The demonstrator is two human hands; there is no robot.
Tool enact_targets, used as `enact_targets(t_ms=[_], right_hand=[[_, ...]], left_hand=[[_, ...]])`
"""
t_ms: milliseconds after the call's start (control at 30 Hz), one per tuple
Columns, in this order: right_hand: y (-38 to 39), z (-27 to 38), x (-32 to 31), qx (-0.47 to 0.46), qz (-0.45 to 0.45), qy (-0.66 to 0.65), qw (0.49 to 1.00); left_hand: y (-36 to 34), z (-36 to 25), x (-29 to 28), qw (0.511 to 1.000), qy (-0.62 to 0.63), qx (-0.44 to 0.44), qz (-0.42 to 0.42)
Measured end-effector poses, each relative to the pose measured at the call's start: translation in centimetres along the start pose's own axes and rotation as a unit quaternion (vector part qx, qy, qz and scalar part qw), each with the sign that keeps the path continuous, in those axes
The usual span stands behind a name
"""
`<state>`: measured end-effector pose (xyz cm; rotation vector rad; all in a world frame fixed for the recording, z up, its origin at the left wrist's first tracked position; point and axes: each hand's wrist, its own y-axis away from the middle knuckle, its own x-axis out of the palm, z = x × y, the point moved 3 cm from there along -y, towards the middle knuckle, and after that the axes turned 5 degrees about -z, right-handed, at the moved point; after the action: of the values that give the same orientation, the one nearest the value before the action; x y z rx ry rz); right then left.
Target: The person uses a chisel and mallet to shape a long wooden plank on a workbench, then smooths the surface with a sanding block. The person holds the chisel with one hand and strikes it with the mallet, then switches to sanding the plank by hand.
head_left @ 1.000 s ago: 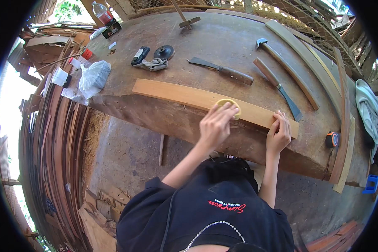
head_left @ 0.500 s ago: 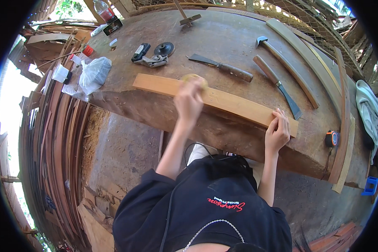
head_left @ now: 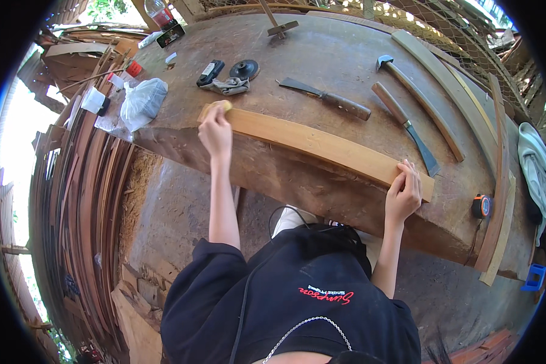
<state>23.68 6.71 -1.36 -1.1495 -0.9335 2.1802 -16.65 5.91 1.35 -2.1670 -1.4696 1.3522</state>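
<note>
A long, light-brown wooden board (head_left: 309, 141) lies along the near edge of the workbench, slanting from upper left to lower right. My left hand (head_left: 215, 132) is closed at the board's left end, pressing a piece of yellow sandpaper (head_left: 226, 105) on its face; most of the sandpaper is hidden by the fingers. At the board's right end, my right hand (head_left: 404, 191) grips the near edge, its fingers curled over the top. Beyond the board lies a broad-bladed chisel with a wooden handle (head_left: 346, 105). A second long-bladed chisel (head_left: 423, 148) rests close to the board's right end.
The workbench (head_left: 327, 54) also bears a wooden-handled adze (head_left: 428, 109), a tape measure (head_left: 481, 206), a black disc (head_left: 244, 69), a grey glove (head_left: 227, 87) and a plastic bag (head_left: 142, 104). Wooden strips (head_left: 497, 176) line its right side. Stacked timber (head_left: 82, 224) stands at left.
My left hand has slid leftward along the board with the sandpaper, from near its middle to its left end. My right hand keeps its hold; the whole view has shifted slightly.
</note>
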Motion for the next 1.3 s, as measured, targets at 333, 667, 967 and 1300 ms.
enact_targets(t_ms=[333, 667, 967, 1300], right_hand=[[0.0, -0.2, 0.0, 0.004, 0.005, -0.001, 1.0], [0.1, -0.1, 0.0, 0.007, -0.002, -0.012, 1.0], [-0.1, 0.0, -0.1, 0.007, 0.004, -0.012, 1.0], [0.0, 0.0, 0.1, 0.007, 0.002, -0.019, 1.0]], left_hand=[[12.7, -10.0, -0.4, 0.951, 0.141, 0.241, 0.133], [1.5, -1.8, -0.2, 0.995, -0.088, -0.012, 0.045], [13.1, -11.4, 0.5, 0.958, 0.134, 0.229, 0.11], [1.0, -1.3, 1.2, 0.997, -0.078, 0.027, -0.007]])
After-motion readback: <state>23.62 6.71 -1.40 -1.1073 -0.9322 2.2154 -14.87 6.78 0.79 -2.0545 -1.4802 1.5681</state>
